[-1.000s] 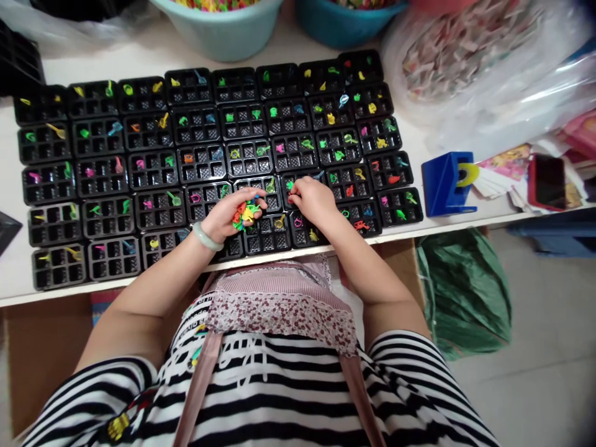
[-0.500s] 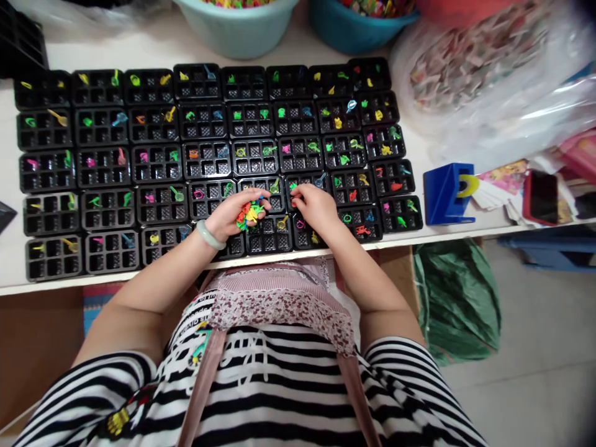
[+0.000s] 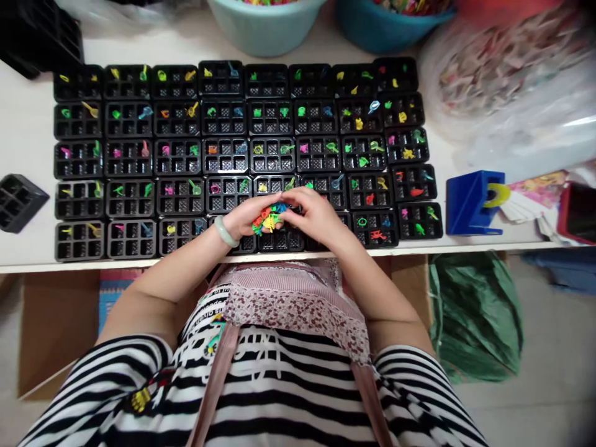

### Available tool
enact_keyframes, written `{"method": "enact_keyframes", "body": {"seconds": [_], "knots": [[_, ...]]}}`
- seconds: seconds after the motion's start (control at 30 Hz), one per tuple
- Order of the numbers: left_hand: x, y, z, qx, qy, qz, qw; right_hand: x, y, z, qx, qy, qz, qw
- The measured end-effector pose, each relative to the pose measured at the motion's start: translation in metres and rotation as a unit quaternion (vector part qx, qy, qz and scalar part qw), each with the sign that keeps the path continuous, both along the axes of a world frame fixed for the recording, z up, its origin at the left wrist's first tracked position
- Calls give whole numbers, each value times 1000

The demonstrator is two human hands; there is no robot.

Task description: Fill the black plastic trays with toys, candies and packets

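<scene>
Rows of black compartment trays (image 3: 226, 155) cover the table, with small coloured plastic pieces in some compartments. Above the front rows my left hand (image 3: 249, 215), a pale bangle at its wrist, cups a pile of small red, green, yellow and blue plastic pieces (image 3: 269, 218). My right hand (image 3: 310, 214) meets it from the right, its fingertips at the pile and pinched together. Whether a piece is between those fingertips is too small to tell. Both hands hide parts of the trays below them.
Two tubs of coloured pieces, one pale (image 3: 266, 28) and one teal (image 3: 391, 28), stand at the back. A blue tape dispenser (image 3: 472, 205) and plastic bags (image 3: 516, 81) are on the right. One loose black tray (image 3: 19, 202) lies at the left.
My right hand has moved left from the trays to the pile in my left hand. The view has shifted left, showing more of the loose tray.
</scene>
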State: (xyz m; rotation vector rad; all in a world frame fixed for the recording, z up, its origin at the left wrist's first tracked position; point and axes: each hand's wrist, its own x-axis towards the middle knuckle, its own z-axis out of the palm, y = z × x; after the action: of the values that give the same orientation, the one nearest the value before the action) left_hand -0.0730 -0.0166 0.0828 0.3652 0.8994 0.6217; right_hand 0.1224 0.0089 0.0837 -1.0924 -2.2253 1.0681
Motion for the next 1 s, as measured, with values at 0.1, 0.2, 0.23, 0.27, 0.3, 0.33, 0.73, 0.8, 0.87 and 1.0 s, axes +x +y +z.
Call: {"method": "enact_keyframes", "body": {"seconds": [0.1, 0.2, 0.23, 0.27, 0.3, 0.33, 0.73, 0.8, 0.87, 1.0], "knots": [[-4, -3, -5, -4, -10, -24, 1000, -20, -9, -7, -32, 35, 4, 999], [-11, -7, -7, -7, -17, -33, 999, -23, -11, -19, -105, 101, -17, 989], [-14, -8, -6, -6, -14, -33, 999, -22, -12, -22, -133, 125, -15, 983], [-17, -9, -5, -3, -9, -33, 999, -20, -12, -25, -159, 144, -10, 977], [-20, -11, -4, 2, -4, -32, 999, -17, -12, -27, -180, 157, -6, 971], [-22, -12, -3, 7, 2, -31, 999, -14, -13, -28, -192, 164, -6, 968], [-4, -30, 4, 39, 64, 66, 995, -25, -49, -7, -77, 96, -10, 992], [-9, -30, 4, 32, 44, 41, 998, -19, -46, -11, -125, 126, -10, 984], [-17, -29, 4, 25, 29, 26, 999, -6, -42, -13, -151, 137, 15, 979], [-31, -30, 5, 23, 30, 28, 999, 21, -43, -14, -62, 17, 117, 991]]}}
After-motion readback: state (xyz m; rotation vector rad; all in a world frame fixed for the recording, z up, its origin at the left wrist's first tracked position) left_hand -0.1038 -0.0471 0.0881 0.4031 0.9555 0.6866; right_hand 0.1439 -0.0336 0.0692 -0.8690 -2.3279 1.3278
